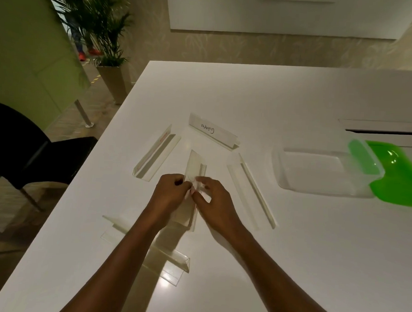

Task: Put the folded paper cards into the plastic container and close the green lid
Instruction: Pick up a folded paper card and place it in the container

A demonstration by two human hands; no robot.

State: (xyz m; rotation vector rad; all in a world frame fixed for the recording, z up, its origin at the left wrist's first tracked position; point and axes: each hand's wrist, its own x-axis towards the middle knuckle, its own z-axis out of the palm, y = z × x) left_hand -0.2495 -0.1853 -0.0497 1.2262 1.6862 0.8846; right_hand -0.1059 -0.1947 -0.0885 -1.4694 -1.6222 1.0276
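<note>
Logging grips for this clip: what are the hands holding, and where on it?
Both hands, left and right, pinch the near end of the middle clear card holder, fingertips at its paper insert.

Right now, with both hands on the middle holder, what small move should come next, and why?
Probably slide the card free of the clear holder: both the left hand and right hand pinch at its near end, and the container looks empty, green lid off.
</note>
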